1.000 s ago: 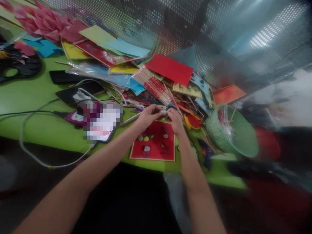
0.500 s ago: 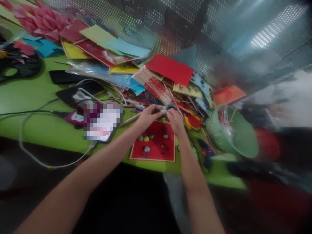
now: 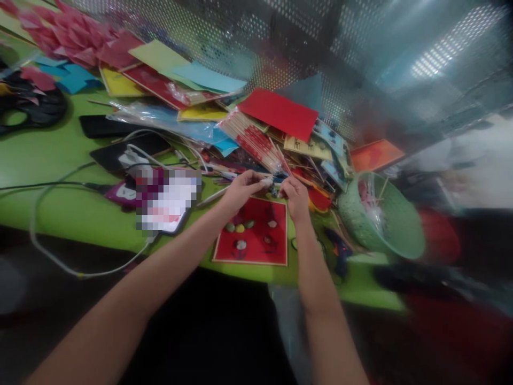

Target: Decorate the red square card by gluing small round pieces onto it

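Observation:
My left hand [image 3: 245,188] is closed in a pinch around a small whitish piece [image 3: 265,183], too blurred for me to tell its kind. Just to its right, the fingers of my right hand [image 3: 294,193] are pressed together; what they hold is too small to make out. Some dark, speckled bits show between the two hands. Below them lies a square red board [image 3: 256,254] with a pale wooden edge. Several small stones sit on it, among them a yellow stone [image 3: 239,228] and a white stone [image 3: 241,245], along with dark drawn marks.
A pile of coloured paper, with a red sheet [image 3: 278,113] and red-tipped sticks [image 3: 254,139], rises behind my hands. To the left lie a phone [image 3: 172,203], a white cable [image 3: 52,262] and a black tray [image 3: 44,109]. A green basket [image 3: 404,235] and a glue gun [image 3: 339,248] are on the right.
My right hand has moved a little to the right, away from my left hand, so a gap shows between them. My left hand keeps the whitish piece in nearly the same spot.

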